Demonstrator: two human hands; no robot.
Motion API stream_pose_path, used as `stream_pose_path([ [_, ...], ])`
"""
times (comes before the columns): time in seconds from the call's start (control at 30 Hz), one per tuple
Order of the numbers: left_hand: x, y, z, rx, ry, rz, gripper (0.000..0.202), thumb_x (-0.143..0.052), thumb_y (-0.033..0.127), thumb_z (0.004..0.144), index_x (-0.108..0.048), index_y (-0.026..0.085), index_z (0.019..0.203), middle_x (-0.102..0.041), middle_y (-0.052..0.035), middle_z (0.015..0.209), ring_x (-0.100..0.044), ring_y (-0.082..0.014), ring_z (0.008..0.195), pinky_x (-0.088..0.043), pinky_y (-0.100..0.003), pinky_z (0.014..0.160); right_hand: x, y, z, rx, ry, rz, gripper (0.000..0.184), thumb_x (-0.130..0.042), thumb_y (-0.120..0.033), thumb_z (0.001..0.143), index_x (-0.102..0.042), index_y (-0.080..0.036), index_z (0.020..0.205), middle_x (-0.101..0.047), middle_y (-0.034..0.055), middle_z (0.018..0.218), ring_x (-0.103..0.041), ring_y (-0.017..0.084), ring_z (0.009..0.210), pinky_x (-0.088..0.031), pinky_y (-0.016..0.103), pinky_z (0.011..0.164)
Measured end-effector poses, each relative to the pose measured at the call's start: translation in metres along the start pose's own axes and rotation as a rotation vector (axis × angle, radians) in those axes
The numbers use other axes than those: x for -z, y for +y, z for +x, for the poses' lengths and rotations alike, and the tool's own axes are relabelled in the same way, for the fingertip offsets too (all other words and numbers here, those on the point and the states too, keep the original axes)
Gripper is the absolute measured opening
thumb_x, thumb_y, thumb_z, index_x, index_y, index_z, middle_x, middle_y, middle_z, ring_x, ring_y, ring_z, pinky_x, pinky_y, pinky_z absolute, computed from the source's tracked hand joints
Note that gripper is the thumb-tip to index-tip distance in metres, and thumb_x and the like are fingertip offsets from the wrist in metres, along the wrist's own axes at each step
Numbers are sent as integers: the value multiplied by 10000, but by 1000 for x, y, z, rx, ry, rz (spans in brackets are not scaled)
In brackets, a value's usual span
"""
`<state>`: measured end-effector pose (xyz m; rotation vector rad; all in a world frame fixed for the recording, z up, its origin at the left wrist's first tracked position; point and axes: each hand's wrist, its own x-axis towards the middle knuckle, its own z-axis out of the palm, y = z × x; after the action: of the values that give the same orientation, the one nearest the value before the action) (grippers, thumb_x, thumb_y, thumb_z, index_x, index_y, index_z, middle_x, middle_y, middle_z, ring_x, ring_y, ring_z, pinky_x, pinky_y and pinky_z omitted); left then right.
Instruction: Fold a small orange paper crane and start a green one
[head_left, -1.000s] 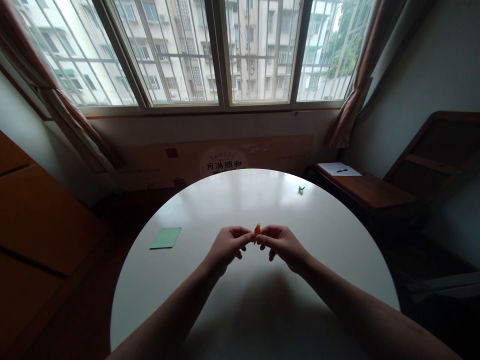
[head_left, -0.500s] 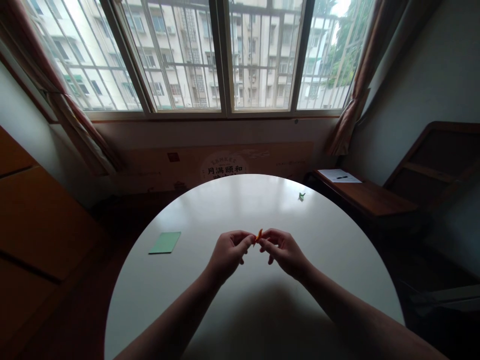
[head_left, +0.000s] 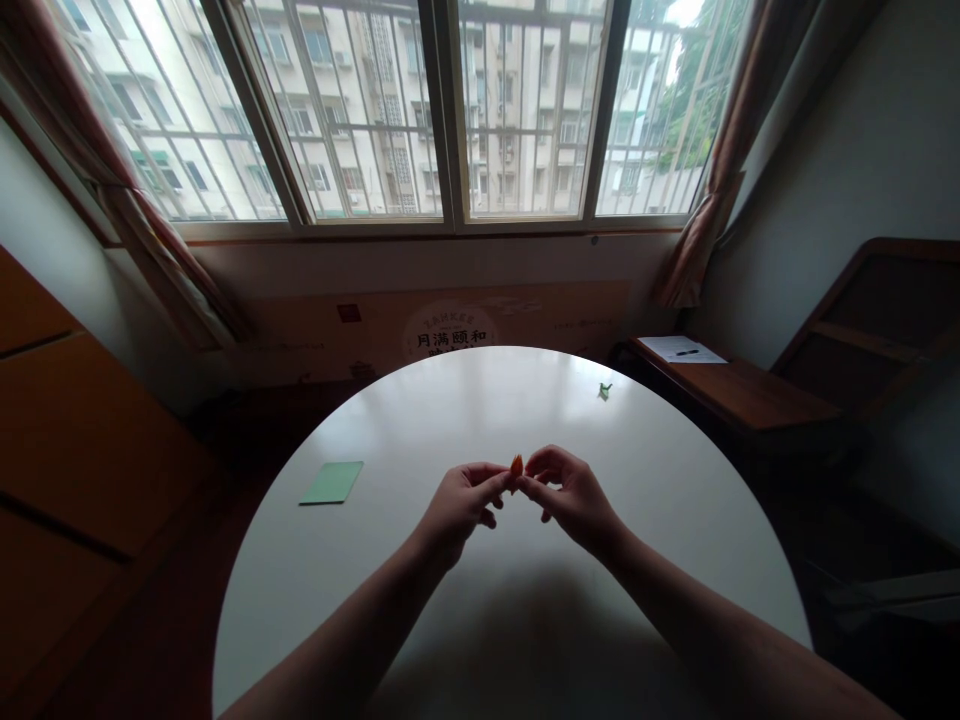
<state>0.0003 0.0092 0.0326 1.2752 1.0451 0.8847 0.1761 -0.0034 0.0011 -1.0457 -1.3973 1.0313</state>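
Observation:
Above the middle of the white round table (head_left: pixel 390 560), my left hand (head_left: pixel 463 505) pinches a small piece of folded orange paper (head_left: pixel 517 465) between thumb and forefinger. The piece stands upright with a pointed top. My right hand (head_left: pixel 571 497) meets it from the other side, its thumb tip against the lower part and its forefinger curled close by. The fingertips hide the base of the piece. A small folded green paper figure (head_left: pixel 604 391), bird-like in outline, rests near the table's far right edge. Flat on the left side lies a green paper square (head_left: pixel 331 483).
Right of the table, a wooden chair (head_left: pixel 787 392) holds a white paper sheet (head_left: pixel 671 346) with a dark pen (head_left: pixel 687 352) on it. Orange-brown cabinets (head_left: pixel 60 430) stand at the left. A barred window (head_left: pixel 450 130) with tied curtains is ahead.
My right forefinger has lifted slightly away from the orange paper. That piece now looks more upright and wider than its earlier slanted, thin outline. My left hand has barely moved.

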Motion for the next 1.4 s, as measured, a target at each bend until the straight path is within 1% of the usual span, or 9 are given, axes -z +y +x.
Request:
stream_pose_path([
  [0.13, 0, -1, 0, -24, 18, 7, 385, -797, 504, 707, -757, 127, 778, -660, -71, 746, -506, -126, 617, -380, -198, 466, 1, -2, 1, -45, -55, 64, 294, -765, -438, 793, -719, -162, 887, -716, 76, 798, -639, 199, 715, -482, 220, 400],
  [0.3, 0, -5, 1, -106, 51, 71, 382, -774, 492, 738, -751, 123, 838, -711, -97, 775, -598, -171, 664, -424, -215, 473, 0, -1, 1, -99, -55, 116, 301, -770, -439, 780, -754, -154, 874, -696, 61, 744, -624, 183, 678, -465, 209, 394],
  [0.4, 0, -8, 2, -216, 97, 135, 384, -785, 435, 739, -745, 140, 982, -755, -119, 897, -667, -228, 773, -467, -242, 494, -1, -1, 1, -160, -63, 176, 328, -786, -456, 758, -758, -152, 879, -710, 77, 778, -631, 189, 701, -460, 200, 395],
  [0.47, 0, -9, 0, -295, 133, 181, 340, -784, 381, 750, -757, 166, 1011, -764, -117, 972, -680, -240, 827, -487, -259, 529, -1, -2, 1, -181, -68, 198, 338, -796, -466, 746, -756, -153, 866, -721, 87, 805, -634, 191, 708, -464, 202, 403],
  [0.57, 0, -9, -4, -424, 163, 284, 209, -756, 314, 797, -795, 210, 974, -775, -96, 991, -690, -226, 820, -498, -275, 582, -1, -4, 0, -179, -73, 215, 332, -798, -471, 745, -755, -160, 853, -719, 80, 780, -650, 202, 736, -487, 219, 443],
  [0.7, 0, -8, -7, -577, 175, 424, 191, -709, 293, 860, -800, 241, 1021, -790, -85, 968, -718, -228, 813, -521, -284, 602, -1, -4, 0, -161, -81, 247, 316, -803, -457, 751, -755, -162, 854, -717, 75, 777, -655, 206, 763, -508, 234, 481],
  [0.9, -1, -9, -6, -557, 179, 389, 207, -705, 310, 871, -796, 220, 1034, -794, -95, 980, -730, -236, 810, -521, -279, 578, -2, -2, 0, -104, -81, 208, 305, -787, -443, 781, -754, -161, 893, -739, 82, 818, -670, 207, 761, -510, 239, 477],
  [1.1, 0, -9, -4, -576, 151, 403, 194, -701, 271, 874, -791, 209, 1035, -772, -102, 1014, -705, -202, 790, -508, -242, 547, -1, -1, 0, -17, -63, 77, 262, -763, -403, 807, -754, -153, 887, -742, 77, 811, -678, 213, 753, -526, 251, 476],
  [1.4, 3, -13, -1, -745, 160, 431, 172, -665, 186, 886, -802, 224, 983, -743, -91, 1020, -708, -184, 845, -514, -203, 546, -2, -5, -2, 13, -57, 42, 284, -753, -419, 817, -754, -146, 894, -749, 85, 816, -680, 215, 750, -534, 250, 473],
])
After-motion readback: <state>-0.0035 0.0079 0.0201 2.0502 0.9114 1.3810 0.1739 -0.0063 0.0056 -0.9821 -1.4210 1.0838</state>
